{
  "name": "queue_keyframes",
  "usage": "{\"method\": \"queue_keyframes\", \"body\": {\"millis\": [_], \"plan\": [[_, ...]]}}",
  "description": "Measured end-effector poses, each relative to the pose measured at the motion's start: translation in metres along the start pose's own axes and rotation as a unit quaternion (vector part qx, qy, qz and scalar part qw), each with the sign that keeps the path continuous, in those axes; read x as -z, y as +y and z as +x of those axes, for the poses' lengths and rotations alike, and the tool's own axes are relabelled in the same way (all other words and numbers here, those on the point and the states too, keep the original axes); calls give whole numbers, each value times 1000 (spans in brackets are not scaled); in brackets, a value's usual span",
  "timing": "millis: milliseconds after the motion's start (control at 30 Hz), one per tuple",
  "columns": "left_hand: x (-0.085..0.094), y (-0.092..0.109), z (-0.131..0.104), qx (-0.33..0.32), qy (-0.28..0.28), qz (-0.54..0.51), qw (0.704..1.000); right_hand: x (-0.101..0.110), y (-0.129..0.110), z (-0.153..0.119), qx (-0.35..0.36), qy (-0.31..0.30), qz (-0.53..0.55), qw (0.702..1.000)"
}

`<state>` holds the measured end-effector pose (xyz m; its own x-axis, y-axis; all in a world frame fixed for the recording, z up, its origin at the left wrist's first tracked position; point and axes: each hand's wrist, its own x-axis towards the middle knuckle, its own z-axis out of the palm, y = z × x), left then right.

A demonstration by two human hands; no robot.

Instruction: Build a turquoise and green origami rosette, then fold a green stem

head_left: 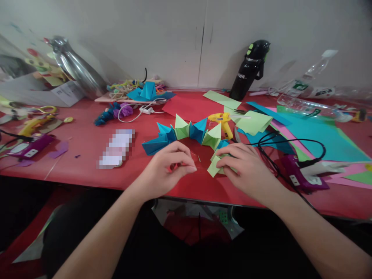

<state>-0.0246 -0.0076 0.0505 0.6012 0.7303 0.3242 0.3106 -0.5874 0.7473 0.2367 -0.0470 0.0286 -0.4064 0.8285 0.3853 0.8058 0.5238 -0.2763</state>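
Blue and pale green folded paper pieces stand joined in an arc on the red table, opening toward me. My right hand is at the arc's right end, its fingers curled over a pale green folded paper piece. My left hand is raised inside the arc's left half, thumb and forefinger pressed together in a pinch. What lies between those fingertips, if anything, is too small to make out. A thin pale sliver shows between the hands. Just behind the arc lies a yellow glue gun.
On the left lie a phone and a purple power strip. Black cable loops run right to another purple power strip. Colored paper sheets spread at right. A black bottle and steel jug stand along the wall.
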Motion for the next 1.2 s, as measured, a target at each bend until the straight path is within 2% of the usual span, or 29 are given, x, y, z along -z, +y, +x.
{"method": "queue_keyframes", "body": {"millis": [100, 200, 400, 533, 600, 667, 700, 767, 867, 933, 1100, 1200], "plan": [[29, 4, -6, 8, 50, -108, 993, -1, 0, -1, 3, -1, -2, 1000], [52, 5, -14, 36, 64, -199, 977, 2, -2, -1, 1, -3, -3, 1000], [85, 4, -38, 62, 33, -280, 958, 9, -10, -2, -4, -8, 23, 1000], [105, -5, -54, 89, -40, -252, 963, 8, -9, -2, -6, -8, 26, 1000], [107, -5, -53, 112, -134, -229, 958, 8, -8, -2, -4, -5, 23, 1000], [100, -2, -46, 163, -282, -183, 928, 8, -8, -2, -2, -4, 21, 1000], [93, 1, -41, 198, -306, -158, 918, 8, -8, -1, -1, -4, 20, 1000], [77, 5, -32, 189, -332, -113, 917, 9, -9, -1, -1, -4, 21, 1000], [56, 2, -24, 173, -283, -9, 943, 11, -11, 0, -2, -6, 29, 1000], [49, -4, -22, 180, -224, 77, 955, 12, -14, 0, -3, -5, 38, 999], [48, -13, -19, 137, -13, 192, 972, 14, -18, 6, -22, 44, 68, 996], [49, -14, -16, 131, 70, 221, 964, 17, -17, 23, -34, 64, 93, 993]]}}
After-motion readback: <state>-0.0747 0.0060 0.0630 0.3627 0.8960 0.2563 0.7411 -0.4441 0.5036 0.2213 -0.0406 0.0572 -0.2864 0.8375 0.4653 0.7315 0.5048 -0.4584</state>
